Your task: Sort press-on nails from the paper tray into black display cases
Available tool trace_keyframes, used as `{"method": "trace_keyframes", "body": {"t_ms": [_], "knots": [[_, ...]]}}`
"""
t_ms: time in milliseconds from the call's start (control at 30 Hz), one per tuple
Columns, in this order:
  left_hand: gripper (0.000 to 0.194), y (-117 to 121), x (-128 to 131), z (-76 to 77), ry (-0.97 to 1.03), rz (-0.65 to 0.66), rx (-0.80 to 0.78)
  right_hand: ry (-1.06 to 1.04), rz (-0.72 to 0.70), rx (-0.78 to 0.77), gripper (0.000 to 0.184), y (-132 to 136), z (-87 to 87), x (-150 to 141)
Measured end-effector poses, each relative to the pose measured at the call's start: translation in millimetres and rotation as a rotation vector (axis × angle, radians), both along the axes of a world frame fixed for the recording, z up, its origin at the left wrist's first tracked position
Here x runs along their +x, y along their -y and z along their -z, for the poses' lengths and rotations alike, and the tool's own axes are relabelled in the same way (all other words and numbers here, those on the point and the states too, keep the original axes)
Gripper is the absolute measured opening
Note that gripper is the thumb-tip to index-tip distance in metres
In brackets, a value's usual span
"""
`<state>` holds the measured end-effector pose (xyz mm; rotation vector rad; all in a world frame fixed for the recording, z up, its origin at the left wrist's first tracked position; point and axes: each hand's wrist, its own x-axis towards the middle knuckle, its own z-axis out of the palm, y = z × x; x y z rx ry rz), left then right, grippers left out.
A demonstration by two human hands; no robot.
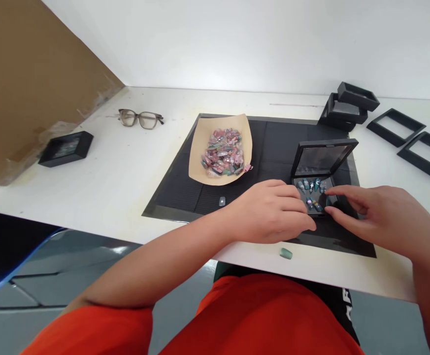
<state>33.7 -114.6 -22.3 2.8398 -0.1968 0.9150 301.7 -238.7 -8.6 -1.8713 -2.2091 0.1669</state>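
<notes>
box (323,143) part-filled with false nails (312,187) — green nail (285,253), grey nail (222,201) outside; left hand (274,209) curled, grip unclear — right hand (380,213) half-spread.

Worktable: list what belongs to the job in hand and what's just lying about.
Likely the job:
open black case, left hand and right hand at it
decorated nails inside
paper tray with more nails
black mat

Seemingly lying about:
eyeglasses
two black frames at right, possibly spares
</notes>
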Motion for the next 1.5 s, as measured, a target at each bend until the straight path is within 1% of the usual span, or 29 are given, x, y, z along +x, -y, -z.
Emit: {"method": "trace_keyframes", "body": {"t_ms": [167,433,533,633,767,833,1000,1067,1200,1333,1500], "knots": [[0.022,-0.4,-0.7,-0.8,-0.011,-0.007,-0.004,0.030,0.007,0.034,0.051,1.7,-0.8,3.3],[0.020,0.0,-1.6,-4.1,0.025,0.009,-0.004,0.097,0.025,0.064,0.057,-0.4,4.6,0.0],[0.020,0.4,-2.8,-2.3,0.020,0.015,-0.015,0.088,0.025,0.050,0.064,1.1,3.7,2.2],[0.023,0.4,-3.3,1.9,-0.035,0.037,-0.034,0.065,0.010,0.041,0.069,2.5,1.6,2.5],[0.024,0.4,-2.8,5.8,-0.097,0.058,-0.050,0.029,-0.018,0.032,0.066,2.0,-0.3,-1.1],[0.022,0.7,-2.7,5.7,-0.092,0.033,-0.050,0.005,-0.032,0.016,0.060,0.9,-0.2,-3.7],[0.018,0.8,-3.3,4.8,-0.098,-0.128,-0.053,-0.068,-0.017,-0.066,0.049,-1.1,-0.2,-10.0],[0.018,0.3,-3.4,5.8,-0.119,-0.165,-0.060,-0.090,-0.010,-0.106,0.047,-1.4,-1.2,-12.1],[0.019,-1.1,-2.9,8.0,-0.143,-0.171,-0.067,-0.114,0.011,-0.162,0.049,-1.8,-2.6,-14.4],[0.020,-1.6,-2.6,8.0,-0.197,-0.172,-0.068,-0.123,0.032,-0.177,0.051,-1.8,-2.0,-13.8],[0.022,-1.2,-3.1,7.2,-0.235,-0.174,-0.076,-0.130,0.014,-0.188,0.050,-1.5,-0.6,-11.0]]}}
